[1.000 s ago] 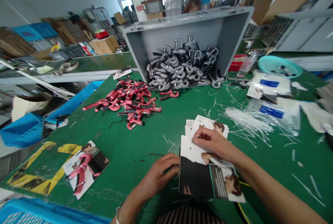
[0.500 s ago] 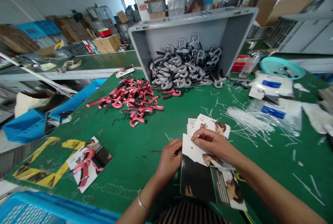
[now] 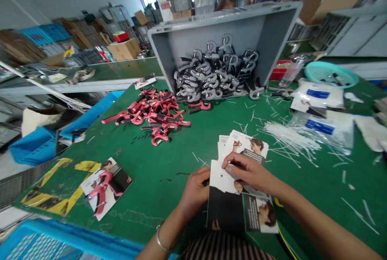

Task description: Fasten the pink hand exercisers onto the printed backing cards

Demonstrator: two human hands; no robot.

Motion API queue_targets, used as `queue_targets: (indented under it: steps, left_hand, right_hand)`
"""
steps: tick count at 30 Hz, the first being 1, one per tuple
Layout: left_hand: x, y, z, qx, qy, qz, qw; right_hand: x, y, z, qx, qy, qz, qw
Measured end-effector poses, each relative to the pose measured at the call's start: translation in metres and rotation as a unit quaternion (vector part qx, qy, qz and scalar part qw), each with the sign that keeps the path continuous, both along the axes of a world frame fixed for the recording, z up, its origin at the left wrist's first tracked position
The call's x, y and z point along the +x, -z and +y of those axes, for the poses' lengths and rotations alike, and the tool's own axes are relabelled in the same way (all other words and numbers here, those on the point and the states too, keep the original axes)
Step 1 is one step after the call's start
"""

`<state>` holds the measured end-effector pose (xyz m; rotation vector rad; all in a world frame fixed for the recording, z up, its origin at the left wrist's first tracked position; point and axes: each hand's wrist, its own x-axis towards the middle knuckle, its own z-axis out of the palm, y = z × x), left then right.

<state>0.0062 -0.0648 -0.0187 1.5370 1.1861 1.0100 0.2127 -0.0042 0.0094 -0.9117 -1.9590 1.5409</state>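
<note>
My left hand (image 3: 195,189) is closed at the left edge of a printed card (image 3: 225,205) with a white upper part and a black lower part. My right hand (image 3: 249,173) lies over that card, thumb and index finger pinched near a small hole in the white part. Whatever sits between those fingertips is too small to make out. More printed cards (image 3: 237,141) lie behind the hands, partly covered. On the left, a pink-and-black hand grip (image 3: 101,193) rests on a card of its own (image 3: 122,171).
Pink hand grips (image 3: 157,111) are heaped at the back left. Behind them a grey crate (image 3: 217,26) lies tipped, holding grey hand grips (image 3: 208,76). White cable ties (image 3: 290,139), plastic bags (image 3: 329,129) and a turquoise basin (image 3: 332,66) are on the right. A blue basket (image 3: 57,236) stands front left.
The card under my hands has turned slightly and shifted a little to the left. My right fingertips stay pinched near the hole. The view has moved slightly.
</note>
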Motion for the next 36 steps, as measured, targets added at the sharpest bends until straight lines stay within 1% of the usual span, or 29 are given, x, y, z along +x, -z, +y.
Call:
queue_targets:
  steps: [2,5,7,8,10,13,16,18,20,24,26,28,30,32,35,36]
  left_hand:
    - [0.001,-0.003,-0.002,-0.032,-0.018,-0.027,0.999]
    - [0.001,-0.010,-0.005,-0.124,-0.032,-0.138,0.982]
    - [-0.003,-0.016,-0.007,-0.166,-0.023,-0.200,0.965]
    - [-0.006,-0.019,-0.008,-0.175,-0.018,-0.213,0.961]
    - [-0.012,-0.024,-0.009,-0.182,-0.028,-0.212,0.960]
    - [-0.016,-0.028,-0.006,-0.195,-0.048,-0.170,0.965]
    - [-0.011,-0.027,0.002,-0.194,-0.050,-0.129,0.971]
    - [-0.005,-0.026,0.007,-0.182,-0.066,-0.110,0.975]
    - [0.000,-0.026,0.010,-0.168,-0.086,-0.099,0.977]
    - [0.008,-0.029,0.013,-0.139,-0.111,-0.115,0.977]
    - [0.010,-0.030,0.013,-0.128,-0.128,-0.125,0.976]
    - [0.011,-0.030,0.013,-0.125,-0.147,-0.146,0.970]
    - [0.010,-0.028,0.013,-0.125,-0.170,-0.183,0.960]
    - [0.009,-0.023,0.014,-0.121,-0.216,-0.235,0.940]
    - [0.012,-0.010,0.012,-0.107,-0.310,-0.302,0.895]
    - [0.015,-0.005,0.010,-0.109,-0.325,-0.309,0.887]
  right_hand:
    - [0.001,-0.003,-0.002,0.013,-0.012,-0.026,0.999]
    - [-0.003,-0.004,-0.005,0.066,-0.006,-0.079,0.995]
    - [-0.007,-0.002,-0.007,0.107,0.010,-0.079,0.991]
    - [-0.009,-0.001,-0.008,0.122,0.015,-0.067,0.990]
    - [-0.012,0.003,-0.008,0.132,0.014,-0.033,0.991]
    - [-0.017,0.007,-0.009,0.130,-0.003,0.004,0.992]
    - [-0.021,0.008,-0.011,0.134,-0.008,0.010,0.991]
    - [-0.022,0.008,-0.013,0.138,0.000,-0.013,0.990]
    - [-0.024,0.007,-0.015,0.151,0.024,-0.045,0.987]
    - [-0.027,0.006,-0.020,0.217,0.089,-0.087,0.968]
    - [-0.029,0.004,-0.020,0.254,0.098,-0.089,0.958]
    - [-0.030,0.000,-0.018,0.298,0.090,-0.086,0.946]
    - [-0.026,-0.007,-0.012,0.334,0.081,-0.089,0.935]
    - [-0.016,-0.016,-0.002,0.363,0.083,-0.110,0.922]
    - [0.006,-0.027,0.011,0.399,0.129,-0.152,0.895]
    - [0.014,-0.028,0.013,0.405,0.150,-0.157,0.888]
